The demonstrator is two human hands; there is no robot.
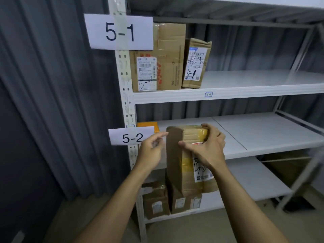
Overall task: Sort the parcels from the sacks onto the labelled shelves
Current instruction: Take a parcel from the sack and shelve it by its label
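**Head view: parcel held before a shelf rack.** The right hand (203,146) grasps the top end of a tall cardboard parcel (177,165). Its thumb lies on the near face and its fingers curl over the far top edge, so 1 hand bears the weight and the printed label (201,170) faces the person. The left hand (152,149) is just beside the parcel's left edge, fingers loosely spread and grasping nothing. Blur hides whether a fingertip touches the cardboard.

The parcel hangs upright, slightly tilted, in front of the rack. Its top is level with the board beside the 5-2 sign (131,137), and its lower end overlaps the shelf below. It appears to rest on no board yet. The handwriting on its label is partly covered by the wrist and cannot be read. Judging from the height of the hold, it is probably meant for the 5-2 shelf (263,130), where an orange parcel (148,125) sits at the left end.

Beside the 5-1 sign (119,32), a large box (166,55) and a small box (196,64) stand at the left with labels outward, each hand-marked 5-1. This placement likely fills each shelf from the left post and keeps the codes readable. Lower boxes (156,200) stand on the bottom shelf. A grey curtain (52,85) hangs behind the rack.
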